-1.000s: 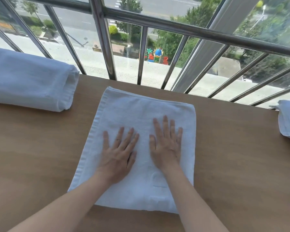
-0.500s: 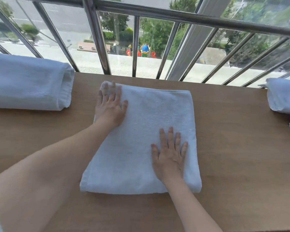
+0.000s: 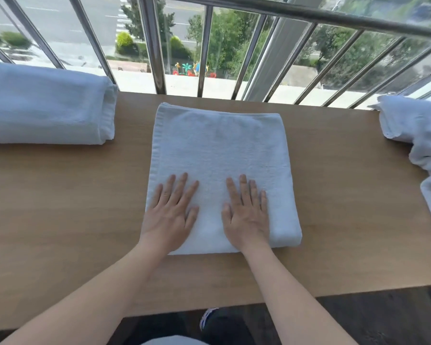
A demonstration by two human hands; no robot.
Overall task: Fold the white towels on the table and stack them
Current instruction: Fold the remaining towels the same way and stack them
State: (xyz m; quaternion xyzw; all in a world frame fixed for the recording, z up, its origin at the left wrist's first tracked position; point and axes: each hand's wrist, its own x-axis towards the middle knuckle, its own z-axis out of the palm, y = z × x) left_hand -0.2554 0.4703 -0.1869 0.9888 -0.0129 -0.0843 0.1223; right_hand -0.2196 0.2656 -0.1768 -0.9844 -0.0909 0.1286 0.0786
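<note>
Left hand (image 3: 171, 215) back at near end of towel (image 3: 219, 155), lengthwise toward railing (image 3: 157, 46)

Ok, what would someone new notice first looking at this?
Both hands lie flat side by side, left hand and right hand, on the near half of the folded white towel at the middle of the wooden table. A folded towel bundle sits at the table's left end, crumpled towels at its right end, and a metal railing stands just past the far edge.
</note>
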